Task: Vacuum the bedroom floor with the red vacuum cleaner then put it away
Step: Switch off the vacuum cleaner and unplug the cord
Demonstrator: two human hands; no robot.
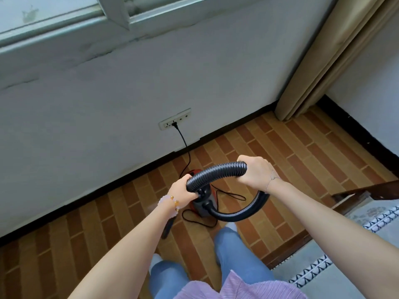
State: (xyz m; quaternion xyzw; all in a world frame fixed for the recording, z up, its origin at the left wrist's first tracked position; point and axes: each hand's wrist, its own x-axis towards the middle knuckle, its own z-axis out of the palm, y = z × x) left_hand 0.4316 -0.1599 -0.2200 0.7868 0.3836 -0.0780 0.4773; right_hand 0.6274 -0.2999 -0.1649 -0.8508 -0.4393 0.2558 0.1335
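The floor is laid in brick-pattern tiles, orange and tan, edged by a black skirting. On it stands the red vacuum near the wall, its black cord looping over the tiles beside it. A dark nozzle lies to the left. A grey patterned rug covers the right.

both hands, left and right, grip the black hose above the red vacuum cleaner.

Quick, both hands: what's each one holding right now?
Left hand: closed on the hose, near its lower end.
Right hand: closed on the hose's free end.
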